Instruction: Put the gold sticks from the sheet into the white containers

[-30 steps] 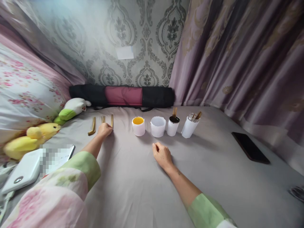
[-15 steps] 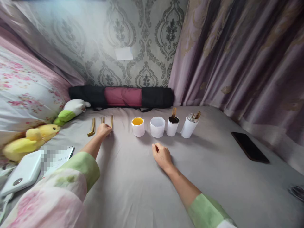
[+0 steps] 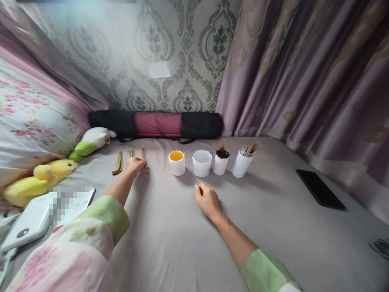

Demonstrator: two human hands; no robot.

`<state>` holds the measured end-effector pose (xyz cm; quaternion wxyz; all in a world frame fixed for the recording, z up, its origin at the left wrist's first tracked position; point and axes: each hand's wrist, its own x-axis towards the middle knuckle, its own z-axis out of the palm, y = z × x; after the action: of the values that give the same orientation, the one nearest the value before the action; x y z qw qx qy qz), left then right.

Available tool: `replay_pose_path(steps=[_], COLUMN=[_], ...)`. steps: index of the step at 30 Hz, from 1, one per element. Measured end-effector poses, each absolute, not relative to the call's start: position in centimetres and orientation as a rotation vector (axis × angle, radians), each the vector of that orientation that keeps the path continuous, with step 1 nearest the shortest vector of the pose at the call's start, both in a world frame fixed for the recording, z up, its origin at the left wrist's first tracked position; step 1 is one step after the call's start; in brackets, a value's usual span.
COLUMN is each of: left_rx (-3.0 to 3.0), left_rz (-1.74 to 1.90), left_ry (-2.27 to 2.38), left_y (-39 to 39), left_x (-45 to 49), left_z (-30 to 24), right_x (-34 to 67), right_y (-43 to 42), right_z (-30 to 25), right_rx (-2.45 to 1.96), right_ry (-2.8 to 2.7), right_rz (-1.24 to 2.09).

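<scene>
My left hand (image 3: pixel 136 166) reaches to the far left part of the bed, its fingers pinched at the lower end of a bundle of thin gold-coloured straws (image 3: pixel 143 153). The fingers hide that end. Behind the same hand, the tips of a second gold bundle (image 3: pixel 131 153) show. Farther left lies a bundle of bent gold straws (image 3: pixel 118 164). My right hand (image 3: pixel 208 199) rests loosely curled on the sheet, in front of a white translucent cup (image 3: pixel 201 165); nothing shows in it. Left of that cup stands a white cup with a yellow inside (image 3: pixel 177 165).
On the right stand a white-wrapped can with sticks (image 3: pixel 221 165) and a tilted white jar of sticks (image 3: pixel 242 164). A dark phone (image 3: pixel 320 190) lies farther right. Plush toys (image 3: pixel 45 178), a white power bank (image 3: pixel 28 221) and a long black-and-red bag (image 3: pixel 156 124) surround the grey sheet.
My left hand has shifted slightly right, its fingertips now at the base of the right-hand gold bundle, whose straws look a little more spread. My right hand stays put.
</scene>
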<state>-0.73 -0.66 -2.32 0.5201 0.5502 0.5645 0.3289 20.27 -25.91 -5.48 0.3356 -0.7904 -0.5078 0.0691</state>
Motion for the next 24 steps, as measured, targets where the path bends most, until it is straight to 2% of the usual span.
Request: replay_pose_path(steps=[3, 24], left_rx=[1.286, 0.850], left_rz=[0.816, 0.993], left_ry=[1.452, 1.125], left_y=[-1.5, -6.0], left_x=[-0.1, 1.8], left_z=[-2.1, -3.3], right_x=[20.3, 20.4], right_y=[-25.9, -26.0], right_z=[-5.5, -5.5], right_rx=[-2.059, -2.055], right_ry=[-1.324, -1.346], right_rz=[0.171, 0.169])
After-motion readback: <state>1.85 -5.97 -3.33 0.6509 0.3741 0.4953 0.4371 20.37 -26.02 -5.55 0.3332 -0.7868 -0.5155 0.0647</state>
